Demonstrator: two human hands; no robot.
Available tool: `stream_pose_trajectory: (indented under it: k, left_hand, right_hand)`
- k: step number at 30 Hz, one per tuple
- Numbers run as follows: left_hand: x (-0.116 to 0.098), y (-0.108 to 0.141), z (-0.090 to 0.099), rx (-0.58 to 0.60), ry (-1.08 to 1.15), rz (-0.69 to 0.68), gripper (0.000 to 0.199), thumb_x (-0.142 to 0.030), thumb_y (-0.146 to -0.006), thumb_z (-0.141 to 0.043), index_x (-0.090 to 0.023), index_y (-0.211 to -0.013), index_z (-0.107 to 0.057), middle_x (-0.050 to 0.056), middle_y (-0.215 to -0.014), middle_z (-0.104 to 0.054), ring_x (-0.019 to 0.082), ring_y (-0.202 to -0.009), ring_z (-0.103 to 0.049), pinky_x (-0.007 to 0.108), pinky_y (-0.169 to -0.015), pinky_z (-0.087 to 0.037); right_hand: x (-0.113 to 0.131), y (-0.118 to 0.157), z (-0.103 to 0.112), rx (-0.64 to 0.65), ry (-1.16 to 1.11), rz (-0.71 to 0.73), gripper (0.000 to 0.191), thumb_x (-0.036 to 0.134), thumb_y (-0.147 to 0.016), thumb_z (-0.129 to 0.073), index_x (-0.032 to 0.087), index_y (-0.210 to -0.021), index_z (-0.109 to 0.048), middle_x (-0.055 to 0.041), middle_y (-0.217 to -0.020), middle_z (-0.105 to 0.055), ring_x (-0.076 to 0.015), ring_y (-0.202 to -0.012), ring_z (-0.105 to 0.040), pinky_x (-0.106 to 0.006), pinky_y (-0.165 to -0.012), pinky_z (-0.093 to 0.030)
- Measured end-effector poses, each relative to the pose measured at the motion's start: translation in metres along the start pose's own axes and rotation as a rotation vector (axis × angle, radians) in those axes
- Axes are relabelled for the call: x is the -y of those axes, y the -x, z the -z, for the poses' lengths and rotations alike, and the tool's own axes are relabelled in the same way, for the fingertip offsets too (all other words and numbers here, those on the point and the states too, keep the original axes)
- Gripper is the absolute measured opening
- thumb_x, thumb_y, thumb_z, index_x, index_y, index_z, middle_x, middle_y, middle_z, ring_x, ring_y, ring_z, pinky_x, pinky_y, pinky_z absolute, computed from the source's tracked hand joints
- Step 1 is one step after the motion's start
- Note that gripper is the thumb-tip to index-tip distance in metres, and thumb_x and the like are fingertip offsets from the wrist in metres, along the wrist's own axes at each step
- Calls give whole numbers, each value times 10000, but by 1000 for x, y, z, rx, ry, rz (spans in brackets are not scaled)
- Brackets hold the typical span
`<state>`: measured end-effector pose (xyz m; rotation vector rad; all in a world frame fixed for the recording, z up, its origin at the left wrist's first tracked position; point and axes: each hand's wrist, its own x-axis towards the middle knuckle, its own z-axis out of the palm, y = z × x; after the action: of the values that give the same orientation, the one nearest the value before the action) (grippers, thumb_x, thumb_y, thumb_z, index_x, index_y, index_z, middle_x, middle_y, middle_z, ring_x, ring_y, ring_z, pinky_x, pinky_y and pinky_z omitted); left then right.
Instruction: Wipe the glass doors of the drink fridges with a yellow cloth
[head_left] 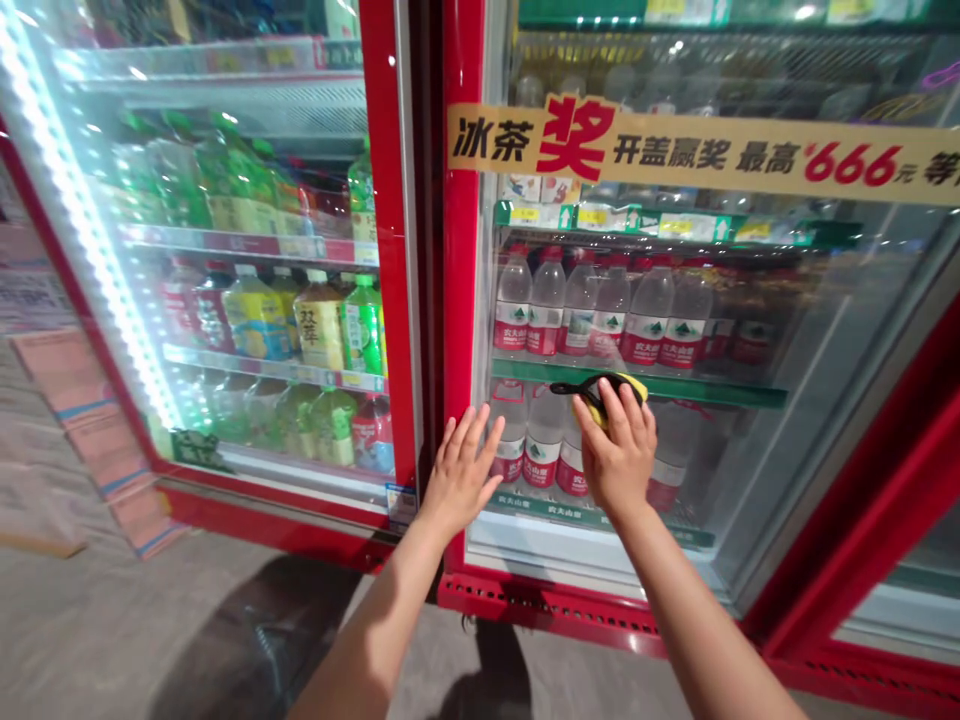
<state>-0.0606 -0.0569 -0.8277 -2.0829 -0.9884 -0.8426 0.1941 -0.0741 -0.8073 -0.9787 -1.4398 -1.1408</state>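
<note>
My right hand [621,455] presses a yellow-and-black cloth [636,387] against the glass door [750,450] of the right-hand drinks fridge. A black loop sticks out from the cloth to the left. My left hand [459,475] lies flat with its fingers spread, holding nothing, on the red door frame [463,300] at the glass's left edge. Behind the glass, water bottles [541,445] with red-and-white labels stand on the bottom shelf, some of them hidden by my right hand. More such bottles [652,310] fill the shelf above.
To the left stands another red-framed fridge [386,250] with green and yellow drink bottles. Stacked cartons [97,430] rise beside it at the far left. A beige banner [690,150] crosses the glass above my hands. Grey floor [225,620] lies below.
</note>
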Motion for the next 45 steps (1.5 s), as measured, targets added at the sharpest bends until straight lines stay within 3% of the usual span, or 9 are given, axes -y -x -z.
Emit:
stream_pose_trajectory:
  k: [4,9,15,21,25,28,33,39,45]
  left_hand:
    - [8,7,1,-19,-16,20,1060,-324,-873,-759,-193,-1668,-69,186,-1705,-248,356,-1589,-206,567,-1276,-283]
    - [12,10,2,-8,-12,34,1053,-326,-899,-725,-179,-1667,-20,185,-1703,-258,349,-1587,-218,565,-1279,-276]
    - [19,14,5,-15,-4,51,1002,-321,-923,-687,-172,-1667,-33,185,-1697,-275,345,-1582,-237,563,-1279,-277]
    - [30,20,6,-40,1,88,983,-258,-907,-690,-152,-1663,-71,209,-1689,-279,344,-1592,-200,574,-1274,-284]
    - [30,16,10,-45,17,118,1001,-246,-884,-704,-143,-1658,-77,221,-1690,-271,356,-1596,-174,589,-1278,-263]
    - [28,13,14,-38,30,133,1045,-245,-863,-720,-136,-1659,-51,222,-1693,-262,362,-1595,-174,588,-1282,-252]
    - [31,13,18,-29,33,129,1109,-263,-839,-754,-168,-1665,-19,197,-1700,-259,356,-1591,-199,561,-1281,-268]
    - [35,11,20,-90,49,136,1084,-345,-881,-733,-163,-1665,-6,210,-1691,-275,366,-1579,-238,581,-1279,-255]
    - [34,13,20,-89,78,136,1067,-282,-872,-719,-167,-1665,-15,191,-1694,-276,361,-1579,-242,575,-1283,-256]
  right_hand:
    - [45,10,-13,192,-98,160,456,169,-1012,-510,276,-1449,-589,-80,-1546,-557,-248,-1487,-441,-508,-1271,-216]
    - [32,24,-7,166,-132,309,354,188,-1017,-556,309,-1332,-663,-21,-1482,-624,-189,-1450,-492,-421,-1270,-227]
    - [43,-12,-14,46,26,29,381,160,-1007,-552,268,-1358,-653,-69,-1537,-564,-230,-1531,-380,-427,-1239,-249]
    - [57,-21,-15,236,-72,399,421,206,-1029,-500,291,-1429,-600,-4,-1525,-582,-210,-1444,-483,-438,-1286,-128]
    - [55,-53,-19,218,-51,330,510,202,-1034,-506,303,-1534,-489,-8,-1526,-585,-219,-1430,-491,-447,-1294,-99]
    - [57,-61,-25,240,-93,343,531,193,-1022,-530,301,-1540,-479,-20,-1518,-595,-234,-1441,-479,-484,-1294,-152]
    - [49,-59,-28,336,-213,748,388,187,-992,-594,251,-1371,-642,-28,-1448,-650,-225,-1398,-525,-488,-1254,-331]
    - [44,-95,-36,216,-152,564,364,217,-1025,-588,284,-1380,-634,-36,-1441,-656,-226,-1398,-536,-493,-1226,-368]
    - [49,-98,-36,336,-234,876,297,250,-1023,-597,239,-1310,-674,-33,-1439,-659,-214,-1388,-546,-472,-1202,-421]
